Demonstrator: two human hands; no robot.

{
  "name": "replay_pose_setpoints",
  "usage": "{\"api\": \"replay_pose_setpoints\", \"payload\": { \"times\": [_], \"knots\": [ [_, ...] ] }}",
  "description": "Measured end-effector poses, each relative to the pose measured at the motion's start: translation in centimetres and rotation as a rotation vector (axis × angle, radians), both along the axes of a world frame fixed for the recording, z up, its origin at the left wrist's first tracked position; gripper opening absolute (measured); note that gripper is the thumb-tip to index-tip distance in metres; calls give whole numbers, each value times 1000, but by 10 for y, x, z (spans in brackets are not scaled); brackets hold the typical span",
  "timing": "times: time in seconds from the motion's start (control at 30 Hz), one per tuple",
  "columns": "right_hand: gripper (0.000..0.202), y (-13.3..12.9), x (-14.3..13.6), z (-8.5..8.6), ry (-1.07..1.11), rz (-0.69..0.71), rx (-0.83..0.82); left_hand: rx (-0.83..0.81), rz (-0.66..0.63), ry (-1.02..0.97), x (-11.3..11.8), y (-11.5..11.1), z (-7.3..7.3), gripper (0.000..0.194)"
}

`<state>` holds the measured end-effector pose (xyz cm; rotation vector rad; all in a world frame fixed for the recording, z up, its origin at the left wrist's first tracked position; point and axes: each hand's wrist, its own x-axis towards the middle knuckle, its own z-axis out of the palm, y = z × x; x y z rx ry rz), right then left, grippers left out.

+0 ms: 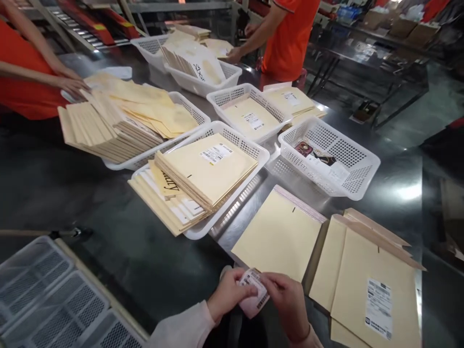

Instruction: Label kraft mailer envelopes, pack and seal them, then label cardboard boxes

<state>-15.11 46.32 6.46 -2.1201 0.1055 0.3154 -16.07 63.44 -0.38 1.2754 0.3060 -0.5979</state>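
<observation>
Between my two hands, at the table's near edge, is a printed label (253, 296) with barcodes on pinkish backing. My left hand (230, 292) is closed on it, thumb across its face. The fingers of my right hand (286, 299) pinch its upper right corner. Just beyond them lies a plain yellow envelope (281, 232) with a pink strip along its flap and no label showing. To the right, another yellow envelope (379, 275) bears a white shipping label and lies on further envelopes.
A white basket (263, 157) holds stacked labelled envelopes; another basket (373, 169) contains small printed items. Further baskets of envelopes stand behind. Two people in orange (290, 43) work at the far side and left. Plastic crates (54, 299) sit low at left.
</observation>
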Motion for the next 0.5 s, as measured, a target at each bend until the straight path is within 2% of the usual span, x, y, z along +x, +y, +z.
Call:
{"api": "replay_pose_setpoints", "payload": {
  "times": [0.07,0.17,0.23,0.3,0.33,0.4,0.47,0.5],
  "knots": [
    [29,-9,19,-7,-76,-34,-50,-92,-82,56,0,1,-10,41],
    [33,-26,66,-26,-268,-147,-182,-122,-174,147,-8,9,-31,45],
    [37,-35,97,-39,-331,-232,-336,-116,-188,188,-21,20,-49,49],
    [39,-38,114,-48,-332,-272,-505,-119,-203,213,-43,33,-70,54],
    [45,-39,116,-50,-325,-291,-588,-116,-209,226,-55,41,-80,56],
    [78,-37,106,-51,-284,-365,-745,-89,-226,239,-81,59,-97,55],
    [107,-34,86,-49,-172,-466,-861,-28,-246,241,-104,76,-106,52],
    [114,-33,76,-49,-104,-505,-885,7,-265,232,-112,84,-106,50]
  ]
}}
